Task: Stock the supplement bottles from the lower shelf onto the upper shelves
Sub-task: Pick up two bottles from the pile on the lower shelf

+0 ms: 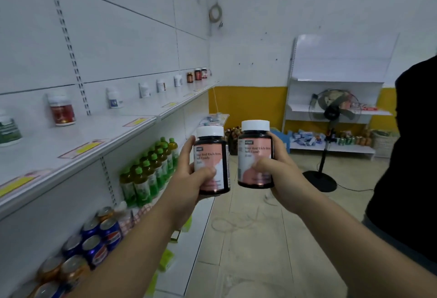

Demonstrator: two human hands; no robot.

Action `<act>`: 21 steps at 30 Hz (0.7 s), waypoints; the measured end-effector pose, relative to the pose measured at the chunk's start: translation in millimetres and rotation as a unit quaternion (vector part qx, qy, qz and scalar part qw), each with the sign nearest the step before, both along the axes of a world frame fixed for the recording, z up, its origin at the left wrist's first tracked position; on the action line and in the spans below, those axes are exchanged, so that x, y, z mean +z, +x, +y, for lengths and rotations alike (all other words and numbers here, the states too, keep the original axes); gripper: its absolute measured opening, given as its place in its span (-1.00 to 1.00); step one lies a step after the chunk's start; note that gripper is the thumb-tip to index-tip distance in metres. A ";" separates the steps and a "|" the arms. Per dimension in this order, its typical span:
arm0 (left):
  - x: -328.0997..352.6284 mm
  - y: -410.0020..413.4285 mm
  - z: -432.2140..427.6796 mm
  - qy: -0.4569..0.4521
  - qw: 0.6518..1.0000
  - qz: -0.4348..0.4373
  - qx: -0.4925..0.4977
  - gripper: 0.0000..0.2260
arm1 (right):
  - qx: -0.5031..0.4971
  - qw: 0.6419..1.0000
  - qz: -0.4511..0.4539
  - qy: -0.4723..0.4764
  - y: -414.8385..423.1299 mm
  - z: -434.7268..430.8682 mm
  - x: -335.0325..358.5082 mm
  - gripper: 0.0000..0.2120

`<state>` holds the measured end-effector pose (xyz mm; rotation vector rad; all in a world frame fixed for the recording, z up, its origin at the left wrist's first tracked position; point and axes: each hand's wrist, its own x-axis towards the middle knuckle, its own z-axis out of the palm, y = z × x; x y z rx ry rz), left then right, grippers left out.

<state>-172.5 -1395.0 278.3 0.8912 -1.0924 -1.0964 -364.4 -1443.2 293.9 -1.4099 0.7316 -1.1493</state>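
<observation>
Up close, the left hand [186,179] grips one dark supplement bottle [210,155] with a white cap and pink label, fingers curled behind it and the thumb pressed across the label. The right hand [283,174] holds a matching second bottle [254,148] the same way. Both bottles stand upright, just beside each other, held in the air beside the aisle shelving rather than on any shelf.

To the left, a long white upper shelf [99,136] runs toward the far wall, with yellow price tags [88,147] along its front edge and single bottles spaced well apart, among them a red-labelled bottle [62,110]. Below it sit green drink bottles [151,170] and blue cans [94,243]. The floor [260,238] is pale tile with a loose cord lying on it. A standing fan [333,110] stands before a white rack [331,148] against a wall with a yellow lower band [246,106]. A person in dark clothing [411,155] stands at the right edge.
</observation>
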 end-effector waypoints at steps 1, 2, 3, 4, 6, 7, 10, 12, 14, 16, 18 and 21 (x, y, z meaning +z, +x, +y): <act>2.9 -2.1 -20.7 0.004 1.000 0.003 0.000 -0.36 | 0.003 1.000 0.002 0.003 -1.4 -24.5 1.6 -0.22; 5.2 -2.6 -41.2 0.007 1.000 0.004 -0.001 -0.38 | 0.002 1.000 0.005 0.002 -1.8 -48.5 2.4 -0.27; 6.9 -1.8 -61.9 0.009 1.000 0.003 -0.003 -0.39 | -0.003 1.000 0.010 0.000 -1.4 -72.4 2.7 -0.33; 7.6 -0.1 -83.5 0.012 1.000 0.000 -0.002 -0.39 | -0.007 1.000 0.016 -0.004 0.0 -96.4 2.6 -0.38; 6.3 4.5 -130.2 0.015 1.000 -0.014 0.011 -0.34 | -0.013 0.999 0.030 -0.020 4.8 -145.6 3.2 -0.46; 4.4 7.4 -154.5 0.015 0.999 -0.024 0.020 -0.31 | -0.017 0.999 0.034 -0.028 8.7 -170.9 3.5 -0.48; -5.0 17.0 -231.1 0.007 0.998 -0.056 0.040 -0.26 | -0.034 0.997 0.038 -0.049 21.8 -255.0 0.2 -0.53; -12.8 27.5 -287.2 0.002 0.996 -0.073 0.051 -0.26 | -0.036 0.997 0.044 -0.056 29.9 -315.9 -2.7 -0.54; -18.1 38.5 -349.1 -0.005 0.995 -0.083 0.056 -0.26 | -0.035 0.996 0.050 -0.058 36.4 -377.4 -5.5 -0.54; -16.2 44.9 -414.3 -0.004 0.995 -0.087 0.046 -0.27 | -0.039 0.996 0.061 -0.057 37.2 -436.0 -5.2 -0.55; -8.1 43.9 -479.3 -0.009 0.995 -0.090 0.030 -0.31 | -0.045 0.995 0.065 -0.053 32.2 -492.3 0.8 -0.54; -0.8 32.8 -568.0 -0.009 0.993 -0.118 0.007 -0.32 | -0.056 0.992 0.096 -0.055 16.1 -570.4 8.2 -0.51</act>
